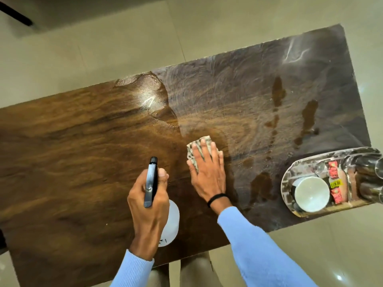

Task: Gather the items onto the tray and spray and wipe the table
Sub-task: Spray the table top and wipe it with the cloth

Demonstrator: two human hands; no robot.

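Note:
My left hand (pixel 148 206) grips a spray bottle (pixel 172 220) with a black nozzle, held over the near middle of the dark wooden table (pixel 72 141). My right hand (pixel 207 175) lies flat, fingers spread, pressing a patterned cloth (pixel 191 149) onto the table's centre. The right half of the table looks dull and streaked with wet smears, with a few darker patches. A shiny oval tray (pixel 290 175) stands at the table's right end, holding a white cup (pixel 312 193), red sachets (pixel 333 172) and steel tumblers (pixel 369 168).
Beige floor tiles surround the table on all sides. A dark furniture leg (pixel 16 14) shows at the top left. My legs are visible below the table's near edge.

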